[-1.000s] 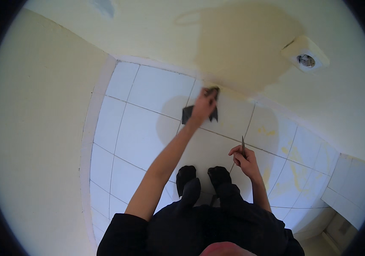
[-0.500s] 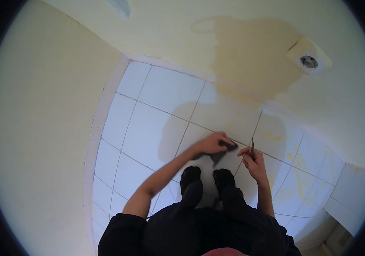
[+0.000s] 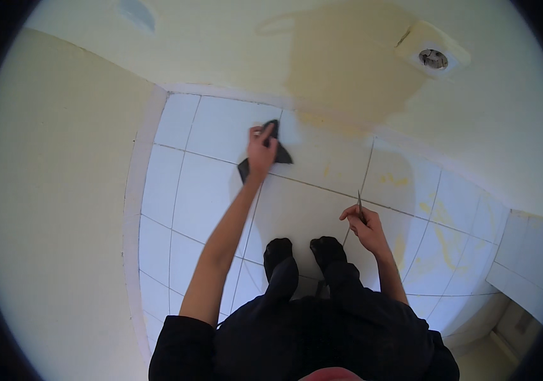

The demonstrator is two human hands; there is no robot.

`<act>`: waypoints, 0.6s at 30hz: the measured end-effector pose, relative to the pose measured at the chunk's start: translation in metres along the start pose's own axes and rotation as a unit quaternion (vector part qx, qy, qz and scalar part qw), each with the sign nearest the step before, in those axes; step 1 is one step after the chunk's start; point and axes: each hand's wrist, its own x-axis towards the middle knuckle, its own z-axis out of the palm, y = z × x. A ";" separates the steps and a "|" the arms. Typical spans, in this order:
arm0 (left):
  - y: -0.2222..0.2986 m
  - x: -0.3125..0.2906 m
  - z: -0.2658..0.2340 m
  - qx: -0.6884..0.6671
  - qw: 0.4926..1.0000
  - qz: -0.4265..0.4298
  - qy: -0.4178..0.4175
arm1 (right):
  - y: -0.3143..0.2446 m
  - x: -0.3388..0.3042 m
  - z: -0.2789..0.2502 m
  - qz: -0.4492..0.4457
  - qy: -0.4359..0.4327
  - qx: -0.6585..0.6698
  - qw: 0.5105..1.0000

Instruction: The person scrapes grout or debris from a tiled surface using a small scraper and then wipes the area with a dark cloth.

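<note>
A dark cloth (image 3: 284, 155) is gripped in my left hand (image 3: 261, 153), pressed to the white floor tiles (image 3: 217, 181) close to the far wall. Its corners stick out on both sides of my fingers. My right hand (image 3: 370, 232), nearer to me and to the right, holds a thin, pointed grey tool (image 3: 360, 202) upward; it looks like a knife or scraper blade seen from its edge. Yellow smears (image 3: 440, 244) mark the tiles right of that hand, and fainter yellow stains (image 3: 330, 122) run along the foot of the wall.
My feet in black socks (image 3: 278, 255) stand on the tiles. Cream walls rise on the left (image 3: 74, 178) and ahead, with a pale skirting strip (image 3: 151, 130) at their base. A socket (image 3: 433, 59) with a white frame sits on the wall ahead. A tiled step (image 3: 525, 267) is at the right.
My left hand has swept the cloth forward and left, from in front of my feet to near the wall. My right hand stays nearly in place with the tool. The view has shifted slightly.
</note>
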 end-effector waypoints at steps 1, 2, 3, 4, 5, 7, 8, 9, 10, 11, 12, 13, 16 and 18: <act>0.020 -0.009 0.015 -0.002 1.000 0.007 -0.015 | 0.000 0.001 0.000 -0.004 0.003 -0.003 1.000; 0.043 -0.019 0.028 -0.025 0.999 0.005 -0.040 | 0.000 0.001 0.000 -0.008 0.008 -0.006 1.000; 0.058 -0.033 0.041 -0.051 0.995 -0.005 -0.087 | -0.001 0.002 0.000 -0.007 0.009 -0.007 1.000; 0.069 -0.048 0.052 -0.037 0.993 0.030 -0.107 | -0.001 0.004 0.001 -0.001 0.003 -0.003 1.000; 0.082 -0.063 0.064 -0.039 0.987 0.056 -0.148 | -0.001 0.004 0.000 0.005 0.002 0.000 1.000; 0.104 -0.094 0.076 -0.053 0.975 0.134 -0.168 | -0.003 0.006 0.002 0.001 0.003 0.003 1.000; 0.111 -0.108 0.076 -0.094 0.964 0.111 -0.223 | -0.004 0.006 0.002 -0.003 0.006 0.005 1.000; 0.121 -0.120 0.073 -0.134 0.948 0.086 -0.277 | -0.003 0.005 0.002 0.000 0.008 0.005 1.000; 0.126 -0.130 0.069 -0.138 0.946 0.087 -0.280 | -0.004 0.005 0.002 -0.013 0.010 0.010 1.000; 0.129 -0.139 0.064 -0.121 0.945 0.149 -0.263 | -0.004 0.005 0.000 -0.026 0.013 0.015 0.999; 0.129 -0.149 0.057 -0.101 0.941 0.208 -0.246 | -0.002 0.004 -0.002 -0.022 0.014 0.016 1.000; 0.126 -0.157 0.053 -0.105 0.941 0.206 -0.248 | -0.001 0.004 -0.006 -0.014 0.018 0.018 1.000; 0.120 -0.159 0.040 -0.025 0.830 0.441 -0.340 | 0.000 0.005 -0.011 -0.001 0.038 0.036 0.999; 0.112 -0.151 0.044 0.023 0.813 0.466 -0.349 | 0.001 0.009 -0.013 0.000 0.053 0.053 0.997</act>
